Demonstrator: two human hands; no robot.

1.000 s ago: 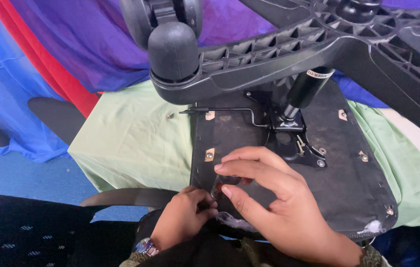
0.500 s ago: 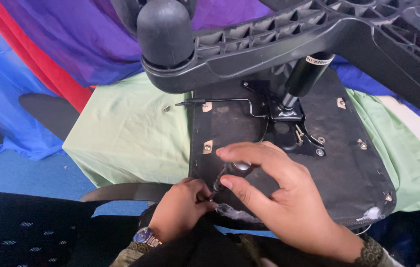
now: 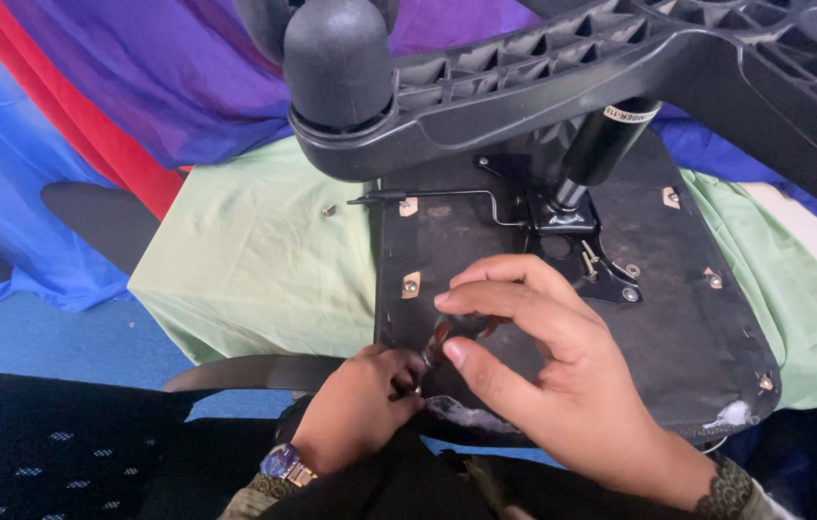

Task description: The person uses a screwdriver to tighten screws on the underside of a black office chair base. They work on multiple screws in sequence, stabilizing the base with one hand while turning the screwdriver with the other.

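An upturned office chair lies in front of me, its black seat underside [image 3: 678,327] facing up on a pale green cloth [image 3: 254,260]. The black star base [image 3: 543,87] with a caster [image 3: 336,58] looms above. My left hand [image 3: 360,409] is curled at the seat's near edge, fingertips pinching something small I cannot make out. My right hand [image 3: 543,371] rests on the seat beside it, thumb and fingers bent around a small dark part by the left fingertips. A watch sits on my left wrist.
A gas cylinder [image 3: 606,149] rises from a metal plate [image 3: 572,236] with a thin lever rod [image 3: 437,197]. A loose bolt [image 3: 329,208] lies on the green cloth. A black armrest [image 3: 254,371] sticks out to the left. Blue, red and purple fabric hangs behind.
My view has shifted slightly, so the chair base looms larger. Both hands stay at the seat's near edge, with the right fingers curling closer to the left fingertips.
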